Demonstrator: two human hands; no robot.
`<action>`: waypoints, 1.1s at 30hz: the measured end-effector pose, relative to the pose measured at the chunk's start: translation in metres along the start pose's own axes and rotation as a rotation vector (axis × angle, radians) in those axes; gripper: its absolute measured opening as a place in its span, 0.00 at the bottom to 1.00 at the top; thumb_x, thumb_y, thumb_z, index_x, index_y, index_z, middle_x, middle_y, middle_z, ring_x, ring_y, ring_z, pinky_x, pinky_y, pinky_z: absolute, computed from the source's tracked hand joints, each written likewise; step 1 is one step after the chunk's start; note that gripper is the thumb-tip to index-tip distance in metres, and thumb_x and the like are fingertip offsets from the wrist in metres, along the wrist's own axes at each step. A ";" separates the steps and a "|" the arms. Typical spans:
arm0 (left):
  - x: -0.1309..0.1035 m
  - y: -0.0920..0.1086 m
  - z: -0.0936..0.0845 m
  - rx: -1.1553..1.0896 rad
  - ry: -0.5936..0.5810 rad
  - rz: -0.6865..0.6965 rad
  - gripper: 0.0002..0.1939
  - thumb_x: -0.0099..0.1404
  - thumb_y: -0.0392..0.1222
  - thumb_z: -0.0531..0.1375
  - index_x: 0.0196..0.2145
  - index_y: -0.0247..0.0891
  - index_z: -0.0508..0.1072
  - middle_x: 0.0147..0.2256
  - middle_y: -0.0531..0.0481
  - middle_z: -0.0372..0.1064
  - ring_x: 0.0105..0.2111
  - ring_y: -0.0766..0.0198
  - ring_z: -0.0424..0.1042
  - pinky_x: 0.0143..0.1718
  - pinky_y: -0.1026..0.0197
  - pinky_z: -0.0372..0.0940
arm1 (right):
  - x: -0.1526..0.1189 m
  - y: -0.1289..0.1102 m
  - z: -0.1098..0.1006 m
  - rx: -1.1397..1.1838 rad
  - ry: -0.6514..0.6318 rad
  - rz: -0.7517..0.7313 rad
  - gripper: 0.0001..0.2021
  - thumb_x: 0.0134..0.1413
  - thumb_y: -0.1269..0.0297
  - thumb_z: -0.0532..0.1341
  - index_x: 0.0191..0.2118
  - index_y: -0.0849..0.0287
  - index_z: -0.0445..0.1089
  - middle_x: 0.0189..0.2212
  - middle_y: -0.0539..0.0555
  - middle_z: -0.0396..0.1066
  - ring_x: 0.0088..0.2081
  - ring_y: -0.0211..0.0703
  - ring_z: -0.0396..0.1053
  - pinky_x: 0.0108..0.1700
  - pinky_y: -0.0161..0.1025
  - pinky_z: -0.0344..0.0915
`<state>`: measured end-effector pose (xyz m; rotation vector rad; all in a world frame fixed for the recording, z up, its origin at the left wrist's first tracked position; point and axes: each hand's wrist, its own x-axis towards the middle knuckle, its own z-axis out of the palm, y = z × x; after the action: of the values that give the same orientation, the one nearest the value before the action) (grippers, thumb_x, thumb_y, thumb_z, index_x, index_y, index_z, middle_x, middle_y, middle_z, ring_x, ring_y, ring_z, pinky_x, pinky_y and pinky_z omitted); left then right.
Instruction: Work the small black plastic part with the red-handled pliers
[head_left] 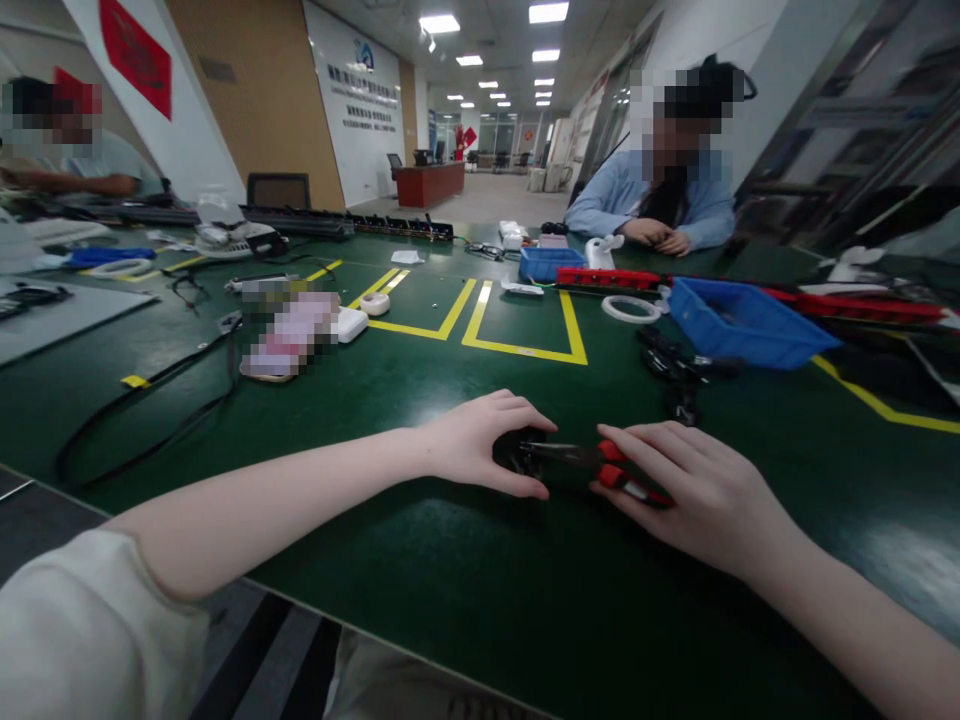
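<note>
Thumb and fingers of my left hand [491, 440] curve around a small black object [519, 450], whose kind I cannot make out, just above the green table. My right hand [697, 490] is closed on red-handled pliers [616, 468]. Their thin metal jaws point left and reach the black object between my left thumb and fingers. Part of the handles is hidden behind my right fingers. Black cables [679, 375] lie beyond my right hand, beside a blue bin [750, 322].
Left of my hands are a phone [289, 340], a white box [349, 325], a tape roll [375, 304] and a looped black cable [161, 440]. Yellow tape marks [525, 350] lie on the table [480, 590]. Another person [660, 190] sits across at the right, another at far left.
</note>
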<state>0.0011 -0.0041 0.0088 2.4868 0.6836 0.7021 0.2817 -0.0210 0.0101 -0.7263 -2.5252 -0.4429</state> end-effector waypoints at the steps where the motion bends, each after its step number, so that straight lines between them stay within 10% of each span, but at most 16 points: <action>1: 0.000 0.000 0.000 0.006 0.005 -0.004 0.31 0.57 0.53 0.69 0.54 0.36 0.69 0.50 0.40 0.71 0.51 0.50 0.69 0.53 0.49 0.63 | 0.000 0.000 0.000 0.005 -0.007 0.010 0.19 0.58 0.62 0.61 0.53 0.63 0.70 0.40 0.63 0.75 0.38 0.53 0.73 0.39 0.48 0.72; 33: -0.002 0.001 0.001 0.065 -0.044 0.051 0.26 0.61 0.51 0.66 0.54 0.38 0.70 0.53 0.41 0.69 0.52 0.52 0.69 0.54 0.49 0.64 | 0.000 -0.003 -0.008 0.278 -0.197 0.253 0.19 0.58 0.54 0.62 0.51 0.59 0.71 0.42 0.59 0.75 0.40 0.49 0.74 0.39 0.43 0.73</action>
<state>-0.0003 -0.0061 0.0079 2.5798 0.6380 0.6511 0.2831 -0.0264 0.0161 -1.0011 -2.5538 0.0686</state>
